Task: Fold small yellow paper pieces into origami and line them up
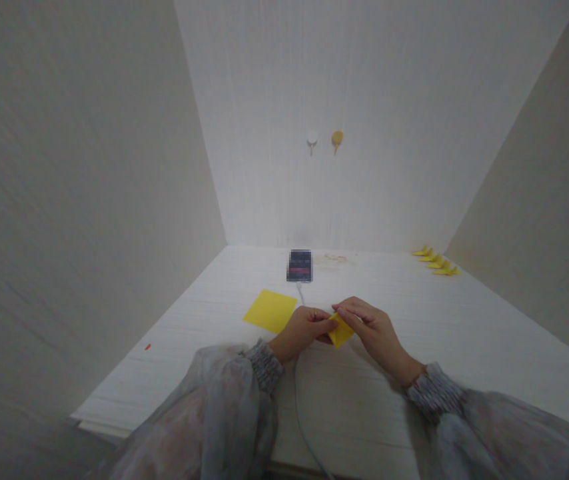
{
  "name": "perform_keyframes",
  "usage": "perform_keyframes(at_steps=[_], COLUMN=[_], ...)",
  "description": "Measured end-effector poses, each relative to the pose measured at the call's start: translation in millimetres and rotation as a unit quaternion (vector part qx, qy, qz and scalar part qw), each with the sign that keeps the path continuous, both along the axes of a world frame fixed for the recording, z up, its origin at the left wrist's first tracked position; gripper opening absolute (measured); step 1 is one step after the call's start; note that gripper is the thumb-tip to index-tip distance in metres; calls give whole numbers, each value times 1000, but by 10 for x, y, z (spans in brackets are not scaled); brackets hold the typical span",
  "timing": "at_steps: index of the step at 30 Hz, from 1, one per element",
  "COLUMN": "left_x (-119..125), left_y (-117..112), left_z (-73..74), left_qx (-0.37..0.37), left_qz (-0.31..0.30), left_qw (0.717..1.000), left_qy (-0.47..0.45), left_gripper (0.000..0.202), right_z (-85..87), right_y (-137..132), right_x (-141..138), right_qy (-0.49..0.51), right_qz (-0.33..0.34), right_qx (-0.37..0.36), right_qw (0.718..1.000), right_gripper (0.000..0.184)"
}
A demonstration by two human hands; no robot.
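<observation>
A small folded piece of yellow paper [340, 333] is held between my two hands above the white table. My left hand [307, 327] pinches its left side between thumb and fingers. On the upper right edge, the closed fingers of my right hand [372, 327] grip the same paper, covering part of it. Flat on the table, just left of my left hand, lies a yellow sheet of paper [268, 309]; its lower right corner is near that hand.
Several folded yellow paper figures [437, 261] stand in a row at the back right. A blurred dark device [299, 266] sits at the back, its white cable [298, 400] running toward me. A small red piece [147, 347] lies left. Two hooks [337, 138] hang on the wall.
</observation>
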State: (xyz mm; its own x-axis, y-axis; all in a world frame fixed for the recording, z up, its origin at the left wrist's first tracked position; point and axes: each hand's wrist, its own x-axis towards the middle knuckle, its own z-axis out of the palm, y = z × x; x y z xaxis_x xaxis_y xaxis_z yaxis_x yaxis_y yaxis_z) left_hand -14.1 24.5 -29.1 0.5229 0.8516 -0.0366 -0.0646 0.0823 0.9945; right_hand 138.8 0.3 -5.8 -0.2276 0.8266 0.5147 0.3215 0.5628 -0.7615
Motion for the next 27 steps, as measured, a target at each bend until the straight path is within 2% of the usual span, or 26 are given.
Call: perform_keyframes(at_steps=[5, 11, 20, 27], left_x=[-8, -11, 1, 1], left_y=[0, -21, -83, -79], left_z=[3, 38, 130, 125], left_qx=[4, -12, -46, -40], left_qz=[6, -4, -73, -64], left_qw=[1000, 1000, 996, 996], left_qy=[3, 5, -39, -47], left_gripper=[32, 33, 39, 35], right_z=[-11, 19, 0, 22], right_y=[10, 1, 13, -9], right_x=[-1, -11, 14, -2], right_qy=[2, -6, -13, -27], right_qz=[8, -19, -72, -66], right_qx=[-1, 4, 43, 65], right_qw=[1000, 1000, 996, 995], right_gripper=[20, 18, 20, 18])
